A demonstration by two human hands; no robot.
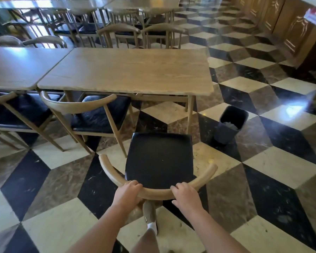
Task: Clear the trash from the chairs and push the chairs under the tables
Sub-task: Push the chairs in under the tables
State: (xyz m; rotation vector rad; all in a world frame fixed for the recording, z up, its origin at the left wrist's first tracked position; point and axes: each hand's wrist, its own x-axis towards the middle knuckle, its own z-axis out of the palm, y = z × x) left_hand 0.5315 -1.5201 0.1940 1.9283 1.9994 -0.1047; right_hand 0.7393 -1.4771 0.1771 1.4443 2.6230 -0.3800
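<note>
A wooden chair (pixel 160 159) with a bare black seat stands on the floor in front of me, clear of the wooden table (pixel 131 70) beyond it. My left hand (pixel 127 193) and my right hand (pixel 186 196) both grip its curved backrest, one on each side of the middle. A second chair (pixel 91 110) to the left sits partly tucked under the same table. A dark trash bin (pixel 230 123) with crumpled paper inside stands to the right of the table leg.
Another table (pixel 16 68) adjoins on the left with a chair (pixel 16 114) at it. More tables and chairs (pixel 120 31) fill the back. Wooden cabinets (pixel 281 24) line the right wall. My foot (pixel 150 214) is behind the chair on the chequered floor.
</note>
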